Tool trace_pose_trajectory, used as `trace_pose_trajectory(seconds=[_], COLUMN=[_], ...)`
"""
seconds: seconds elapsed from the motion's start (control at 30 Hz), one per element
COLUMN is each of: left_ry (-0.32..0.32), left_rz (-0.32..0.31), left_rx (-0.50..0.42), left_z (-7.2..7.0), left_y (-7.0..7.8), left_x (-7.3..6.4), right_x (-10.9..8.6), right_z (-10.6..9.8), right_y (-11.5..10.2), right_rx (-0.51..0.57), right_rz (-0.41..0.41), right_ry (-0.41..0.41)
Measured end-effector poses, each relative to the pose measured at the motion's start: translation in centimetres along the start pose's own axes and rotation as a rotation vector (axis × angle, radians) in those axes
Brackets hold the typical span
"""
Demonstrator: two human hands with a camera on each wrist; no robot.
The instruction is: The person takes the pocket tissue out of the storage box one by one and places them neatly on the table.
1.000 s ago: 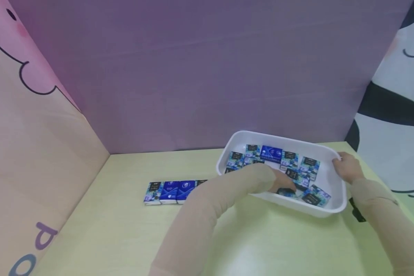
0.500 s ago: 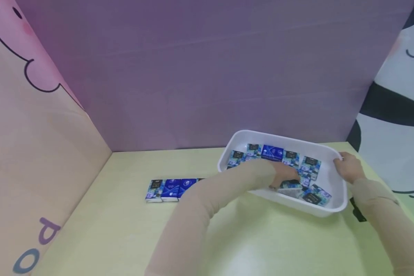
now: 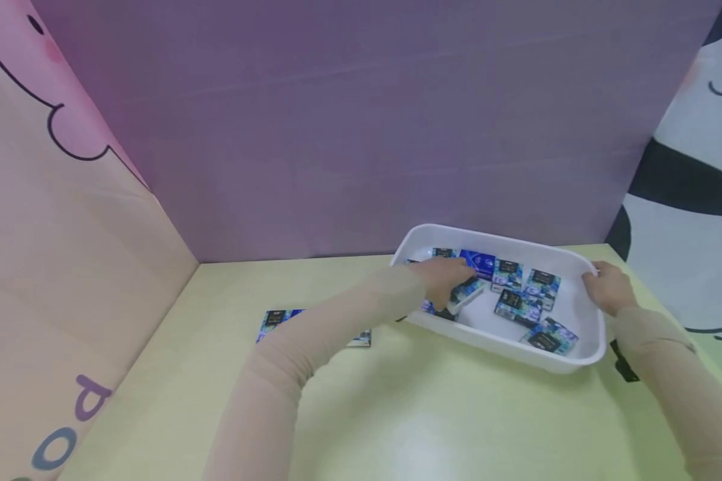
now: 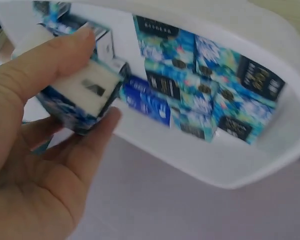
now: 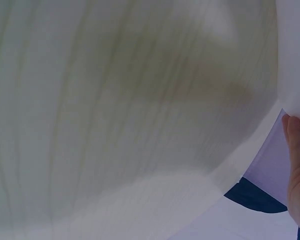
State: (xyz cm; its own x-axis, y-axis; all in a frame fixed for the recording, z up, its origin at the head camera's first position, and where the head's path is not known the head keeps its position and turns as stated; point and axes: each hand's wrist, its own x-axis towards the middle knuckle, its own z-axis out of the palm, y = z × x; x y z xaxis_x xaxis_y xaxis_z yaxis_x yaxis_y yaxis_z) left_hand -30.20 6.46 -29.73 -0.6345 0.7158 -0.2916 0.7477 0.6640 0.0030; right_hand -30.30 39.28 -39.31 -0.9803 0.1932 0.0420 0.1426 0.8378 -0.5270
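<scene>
My left hand is over the left part of a white plastic tray. Between thumb and fingers it holds a pocket tissue pack with a floral print, its pale side facing the left wrist camera. More floral tissue packs and a blue one lie in the tray, some overlapping. At the tray's right end, my right hand grips the rim; the right wrist view shows only part of that hand at its edge.
Left of the tray, a row of tissue packs lies on the pale yellow table, mostly hidden behind my left sleeve. A dark object sits beside my right forearm. A purple wall rises behind the table.
My left hand has lifted a floral tissue pack from the front of the tray and carried it left. My right hand stays on the rim.
</scene>
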Motion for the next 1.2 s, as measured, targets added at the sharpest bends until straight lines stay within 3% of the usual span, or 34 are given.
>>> trace_pose_trajectory(seconds=[0.13,0.27,0.47,0.67,0.87,1.03,1.2], left_ry=[0.056,0.09,0.146,0.162,0.148,0.159,0.121], left_rz=[-0.043,-0.115,-0.17,-0.247,-0.346,-0.434,-0.489], left_rx=[-0.001,-0.076,-0.137,-0.193,-0.275,-0.336,-0.371], left_z=[-0.3,-0.2,1.4,4.5,8.6,12.3,15.5], left_y=[-1.9,-3.3,-5.2,-6.7,-7.6,-8.3,-9.4], left_x=[-2.5,-5.9,-11.7,-17.1,-21.5,-24.0,-25.2], right_x=[0.1,0.3,0.5,0.2,-0.1,-0.2,-0.1], right_z=[0.0,0.0,-0.1,-0.4,-0.1,0.2,0.0], right_y=[0.1,0.3,0.5,0.7,0.7,0.6,0.9], right_rx=[-0.002,-0.017,-0.014,-0.016,0.003,0.018,0.008], right_rz=[0.013,0.018,0.021,0.032,0.061,0.031,0.032], right_ry=[-0.013,-0.015,-0.015,-0.02,-0.043,-0.006,0.015])
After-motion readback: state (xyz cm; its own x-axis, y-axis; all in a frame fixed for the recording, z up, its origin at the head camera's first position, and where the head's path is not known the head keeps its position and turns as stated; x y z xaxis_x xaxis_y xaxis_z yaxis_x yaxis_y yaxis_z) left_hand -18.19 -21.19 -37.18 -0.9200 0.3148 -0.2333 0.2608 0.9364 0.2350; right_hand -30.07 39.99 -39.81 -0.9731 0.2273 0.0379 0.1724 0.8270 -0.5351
